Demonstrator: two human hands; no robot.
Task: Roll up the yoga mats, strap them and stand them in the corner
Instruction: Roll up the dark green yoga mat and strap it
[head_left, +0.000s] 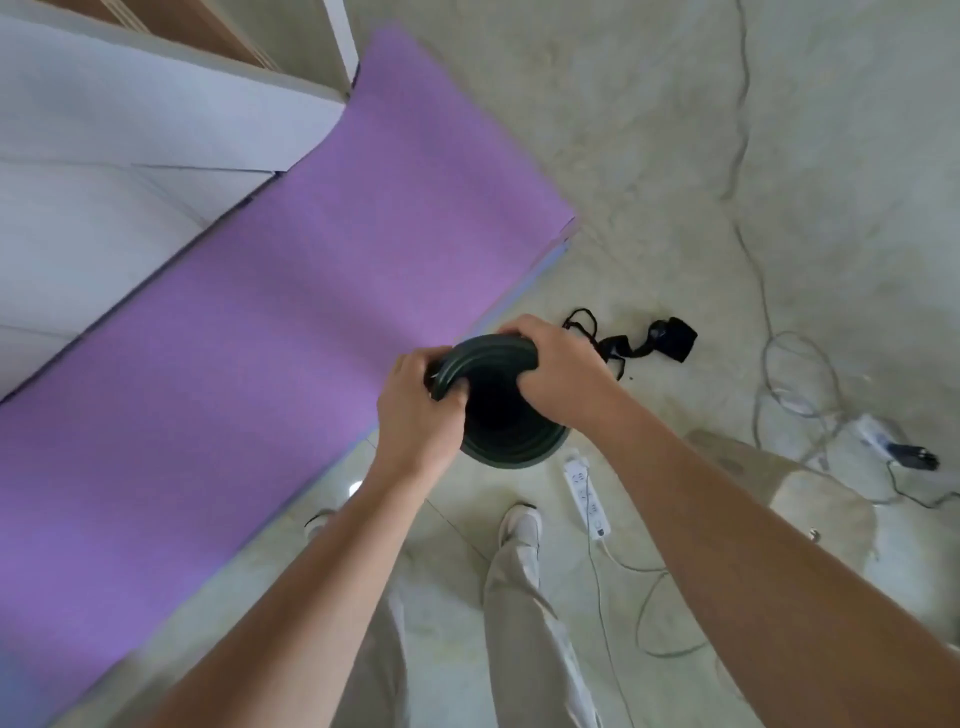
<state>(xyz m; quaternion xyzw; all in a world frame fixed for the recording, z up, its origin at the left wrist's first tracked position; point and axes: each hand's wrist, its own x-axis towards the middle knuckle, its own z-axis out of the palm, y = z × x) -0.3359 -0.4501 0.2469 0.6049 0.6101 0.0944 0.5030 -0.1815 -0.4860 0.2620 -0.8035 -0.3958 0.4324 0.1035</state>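
Observation:
A rolled dark green yoga mat (498, 415) stands on end on the floor in front of me, seen from above down its hollow core. My left hand (421, 410) grips its top rim on the left, fingers curled over the edge. At the right side of the rim my right hand (556, 369) grips the same way. A purple yoga mat (291, 291) lies unrolled flat on the floor to the left. A black strap (639, 343) lies tangled on the floor just right of the rolled mat.
White boards (130, 171) lean along the far left beside the purple mat. A white power strip (587, 493) and loose cables (789, 374) lie on the pale floor to the right. My feet and trouser legs (519, 582) are below the roll.

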